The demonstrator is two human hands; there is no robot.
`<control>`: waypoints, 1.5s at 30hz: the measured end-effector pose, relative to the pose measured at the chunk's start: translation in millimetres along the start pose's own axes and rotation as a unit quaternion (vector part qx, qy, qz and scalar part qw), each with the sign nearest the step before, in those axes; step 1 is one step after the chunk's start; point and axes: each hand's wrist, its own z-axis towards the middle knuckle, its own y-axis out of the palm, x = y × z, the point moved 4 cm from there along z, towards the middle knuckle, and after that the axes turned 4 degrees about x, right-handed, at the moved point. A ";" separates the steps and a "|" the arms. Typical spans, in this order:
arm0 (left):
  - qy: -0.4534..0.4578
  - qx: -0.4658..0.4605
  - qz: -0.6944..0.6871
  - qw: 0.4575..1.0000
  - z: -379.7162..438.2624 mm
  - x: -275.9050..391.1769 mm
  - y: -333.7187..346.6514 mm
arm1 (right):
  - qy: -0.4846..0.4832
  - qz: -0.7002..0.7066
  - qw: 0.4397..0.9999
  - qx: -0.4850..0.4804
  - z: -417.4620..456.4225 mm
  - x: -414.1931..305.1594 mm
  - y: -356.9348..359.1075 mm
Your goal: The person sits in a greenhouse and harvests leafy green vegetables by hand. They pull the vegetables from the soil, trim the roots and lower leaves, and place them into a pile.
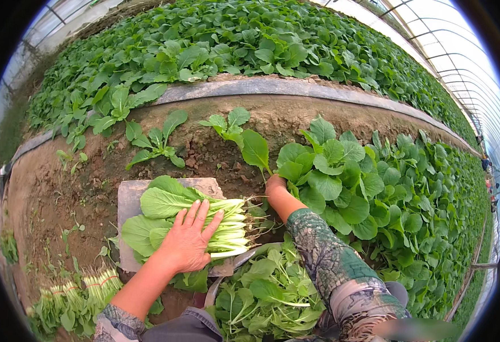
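My left hand [190,243] lies spread, palm down, on a pile of uprooted leafy greens [228,226], whose white stems and roots point right. Under the pile is a flat grey board [130,201]. At the edge of the standing greens [327,171], my right hand [277,184] reaches down to the soil by the base of the plants. Its fingers are mostly hidden by the wrist and leaves, so what they hold cannot be told. One broad leaf [255,149] rises just beyond that hand.
Bundles of greens tied with red bands [72,295] stand at the lower left. Loose leaves [267,290] fill a container in front of me. A grey edging strip [275,86] runs before another bed of greens [232,47]. Small plants [158,143] stand in the bare soil.
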 end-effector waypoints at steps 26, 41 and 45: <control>0.039 0.098 -0.114 0.988 -8.7 18.1 -92.5 | -0.135 0.652 0.642 0.381 -249.4 105.9 -180.1; -0.070 0.268 -0.459 0.844 -30.3 193.9 -89.7 | -0.156 0.918 0.336 0.140 -412.7 49.2 -129.1; -0.143 0.206 -0.387 0.887 -48.2 196.9 -73.8 | -0.026 0.889 0.442 0.115 -443.7 55.0 -105.2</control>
